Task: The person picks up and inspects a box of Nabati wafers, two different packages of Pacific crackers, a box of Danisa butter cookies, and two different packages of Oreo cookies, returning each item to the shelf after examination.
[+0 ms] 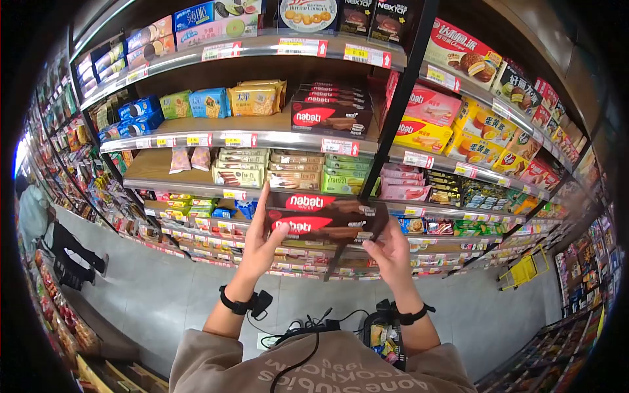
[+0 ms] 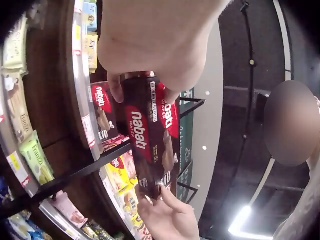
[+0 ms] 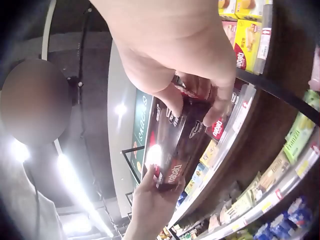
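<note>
Between both hands is a dark brown Nabati wafer box (image 1: 326,226) with red logos, held level in front of the snack shelves. My left hand (image 1: 263,241) grips its left end, the thumb across the front face and a finger pointing up past the edge. At the opposite end, my right hand (image 1: 393,254) holds the box with its thumb at the lower front corner. The right wrist view shows the same wafer box (image 3: 176,145) from its right end. Similar Nabati boxes (image 1: 331,116) are stacked on the shelf above.
Franzi snack packs (image 1: 293,178) fill the shelf just behind the box. Yellow wafer boxes (image 1: 420,134) stand to the right beyond a black upright. A basket (image 1: 383,337) with packets hangs by the right forearm. A yellow cart (image 1: 524,268) and another person (image 1: 69,245) are farther off.
</note>
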`<state>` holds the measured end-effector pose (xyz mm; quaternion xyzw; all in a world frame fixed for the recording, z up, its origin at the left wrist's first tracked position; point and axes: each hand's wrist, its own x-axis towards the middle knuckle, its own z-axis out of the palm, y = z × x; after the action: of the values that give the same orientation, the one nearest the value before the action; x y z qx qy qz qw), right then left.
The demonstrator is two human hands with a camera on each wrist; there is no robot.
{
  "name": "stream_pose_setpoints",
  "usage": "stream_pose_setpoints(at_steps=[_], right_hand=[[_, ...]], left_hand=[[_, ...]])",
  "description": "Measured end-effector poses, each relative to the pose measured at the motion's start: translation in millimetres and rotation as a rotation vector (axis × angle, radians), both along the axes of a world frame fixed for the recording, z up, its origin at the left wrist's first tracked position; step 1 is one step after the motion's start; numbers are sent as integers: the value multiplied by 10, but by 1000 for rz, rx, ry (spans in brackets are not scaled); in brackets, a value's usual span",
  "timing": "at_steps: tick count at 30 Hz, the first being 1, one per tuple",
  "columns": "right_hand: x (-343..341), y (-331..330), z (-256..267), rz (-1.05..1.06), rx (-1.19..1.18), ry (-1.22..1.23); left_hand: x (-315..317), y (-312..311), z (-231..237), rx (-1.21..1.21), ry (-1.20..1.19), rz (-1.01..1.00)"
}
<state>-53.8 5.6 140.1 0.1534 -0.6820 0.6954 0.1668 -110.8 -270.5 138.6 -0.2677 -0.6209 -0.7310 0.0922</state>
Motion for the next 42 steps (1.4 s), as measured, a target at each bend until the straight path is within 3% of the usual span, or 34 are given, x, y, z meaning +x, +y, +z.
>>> stream_pose_setpoints(at_steps=[3,7,9,15,18,21,22,25,32,35,39,42], right_hand=[[-200,-3,206,-58,33,70],[-478,-12,430,-143,116,139],[-639,-23,547,-199,132,148],[-1244,-84,890,-479,301,357],[-1567,-72,1040,-510,328,423],[-1713,-68,1212,-594,550,322],[-1733,-79,1270,-579,636,451],[-1913,-85,1315,-589,725,462],[-2302,8,1412,-649,797,521],[-2422,-6,1458,-595,681,528],[-2627,65,1274,-516,490,332],[-2754,82,1025,-538,431,346]], left_hand=[[-187,10,272,-24,-24,-51],[-531,8,536,-98,259,105],[-663,-36,757,-107,138,31],[-1351,97,1083,115,328,-33],[-1699,71,1204,54,332,-115],[-1972,81,1269,49,368,-125],[-2059,90,1278,59,392,-88],[-2265,90,1299,81,361,-80],[-2679,286,1250,162,335,-102],[-2690,309,1302,143,260,-121],[-2780,393,1197,39,225,-107],[-2801,385,1174,-49,345,-35]])
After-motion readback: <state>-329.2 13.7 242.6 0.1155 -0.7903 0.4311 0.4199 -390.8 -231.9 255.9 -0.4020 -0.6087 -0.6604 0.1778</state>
